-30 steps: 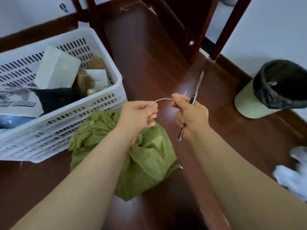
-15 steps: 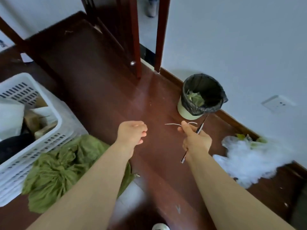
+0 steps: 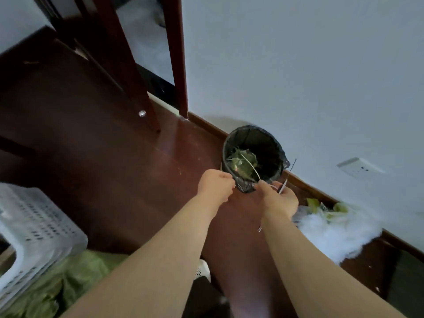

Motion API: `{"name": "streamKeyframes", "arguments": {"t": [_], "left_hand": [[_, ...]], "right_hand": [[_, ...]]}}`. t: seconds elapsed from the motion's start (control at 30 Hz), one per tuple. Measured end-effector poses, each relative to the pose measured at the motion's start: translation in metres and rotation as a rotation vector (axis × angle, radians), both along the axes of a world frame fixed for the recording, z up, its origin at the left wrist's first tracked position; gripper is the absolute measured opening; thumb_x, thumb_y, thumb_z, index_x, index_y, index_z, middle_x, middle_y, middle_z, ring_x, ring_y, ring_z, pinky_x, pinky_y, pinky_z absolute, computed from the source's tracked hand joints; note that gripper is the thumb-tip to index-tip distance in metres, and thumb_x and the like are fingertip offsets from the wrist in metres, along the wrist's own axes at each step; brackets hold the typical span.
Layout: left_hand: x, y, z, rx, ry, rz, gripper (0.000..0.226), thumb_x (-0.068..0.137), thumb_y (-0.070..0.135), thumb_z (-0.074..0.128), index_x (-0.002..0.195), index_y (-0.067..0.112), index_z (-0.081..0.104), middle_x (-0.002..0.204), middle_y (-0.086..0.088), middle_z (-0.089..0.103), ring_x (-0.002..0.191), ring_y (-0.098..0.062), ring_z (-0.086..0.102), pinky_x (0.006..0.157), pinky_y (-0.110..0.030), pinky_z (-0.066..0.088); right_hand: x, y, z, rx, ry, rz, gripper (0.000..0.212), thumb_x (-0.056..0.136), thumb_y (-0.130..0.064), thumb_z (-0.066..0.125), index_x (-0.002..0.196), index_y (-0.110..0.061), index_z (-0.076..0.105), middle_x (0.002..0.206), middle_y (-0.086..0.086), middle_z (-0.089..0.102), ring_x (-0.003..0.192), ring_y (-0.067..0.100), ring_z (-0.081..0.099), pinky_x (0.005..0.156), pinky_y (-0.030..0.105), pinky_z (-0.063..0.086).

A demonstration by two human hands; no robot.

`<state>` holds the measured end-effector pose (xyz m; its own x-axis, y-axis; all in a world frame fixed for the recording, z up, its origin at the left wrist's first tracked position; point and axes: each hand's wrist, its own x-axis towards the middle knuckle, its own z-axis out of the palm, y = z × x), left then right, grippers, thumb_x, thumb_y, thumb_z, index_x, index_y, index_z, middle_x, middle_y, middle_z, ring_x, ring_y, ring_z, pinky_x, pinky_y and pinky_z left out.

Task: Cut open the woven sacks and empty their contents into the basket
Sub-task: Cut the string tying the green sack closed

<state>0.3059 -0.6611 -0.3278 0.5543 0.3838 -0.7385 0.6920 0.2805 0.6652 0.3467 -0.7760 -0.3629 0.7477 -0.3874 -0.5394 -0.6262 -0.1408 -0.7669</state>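
Woven sack, green and crumpled (image 3: 57, 292): we count one, lying on the dark floor at lower left, just beside the basket and well apart from both hands.
Basket, white perforated plastic crate (image 3: 39, 228): one, at the left edge; its inside is barely in view.
White fluffy heap with green scraps (image 3: 332, 232): one, against the skirting on the right.
Bin, small round, lined with a black bag (image 3: 273, 143): one, by the wall, green scraps inside.
Left hand (image 3: 214, 188): fingers curled beside the liner's bunched rim; we cannot tell whether it holds the liner.
Right hand (image 3: 281, 200): closed around the knife, thumb pinching the string.
Knife, slim silver metal (image 3: 288, 174): one, blade pointing away toward the wall.
String, thin white tie (image 3: 250, 166): one, reaching out over the bin's mouth.
Step, as we judge it: binning the cut tie. We should ease only the thumb so the string drops inside, keeping the knife gripped and its blade turned from our left hand.
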Motion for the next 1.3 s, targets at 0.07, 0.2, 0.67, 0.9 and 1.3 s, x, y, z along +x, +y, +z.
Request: {"name": "streamKeyframes", "arguments": {"t": [0.07,0.2,0.67,0.9,1.3], "left_hand": [[0.021,0.004,-0.011,0.0,0.024,-0.036,0.015,0.09,0.001,0.054,0.091,0.012,0.064,0.073,-0.001,0.059,0.059,-0.01,0.053,0.051,-0.018,0.042],[0.063,0.006,-0.031,0.004,0.065,-0.064,0.015,0.09,0.003,0.052,0.084,0.013,0.062,0.073,-0.003,0.059,0.059,-0.013,0.054,0.05,-0.019,0.041],[0.132,0.003,-0.054,0.017,0.13,0.076,0.025,0.085,0.005,0.056,0.065,0.02,0.055,0.083,-0.008,0.059,0.078,-0.022,0.056,0.08,-0.039,0.054],[0.042,0.041,-0.034,0.018,0.175,0.449,0.024,0.081,0.002,0.058,0.062,0.018,0.058,0.068,-0.01,0.057,0.06,-0.022,0.049,0.059,-0.026,0.042],[-0.278,0.061,-0.044,-0.022,0.177,0.89,0.031,0.087,-0.007,0.05,0.061,0.009,0.055,0.039,0.004,0.045,0.035,-0.007,0.044,0.035,-0.01,0.029]], "right_hand": [[0.023,0.002,-0.011,-0.001,0.0,-0.014,0.022,0.073,-0.013,0.075,0.089,-0.016,0.06,0.079,0.007,0.071,0.081,0.022,0.069,0.082,0.039,0.055],[0.067,-0.003,-0.028,-0.064,0.034,0.036,0.02,0.082,-0.013,0.07,0.1,-0.007,0.062,0.065,-0.001,0.066,0.074,0.015,0.068,0.073,0.03,0.053],[0.136,0.005,-0.039,-0.107,0.149,0.532,0.03,0.083,-0.039,0.069,0.075,-0.01,0.068,0.067,0.003,0.069,0.058,0.013,0.058,0.058,0.028,0.047],[0.081,0.057,-0.017,-0.076,0.163,0.706,0.039,0.093,-0.042,0.047,0.072,-0.014,0.064,0.049,-0.001,0.059,0.059,0.021,0.054,0.07,0.038,0.046],[-0.196,0.117,-0.021,-0.159,-0.011,1.321,0.026,0.098,-0.032,0.042,0.097,-0.02,0.065,0.093,0.011,0.067,0.091,0.034,0.061,0.081,0.043,0.049]]}}
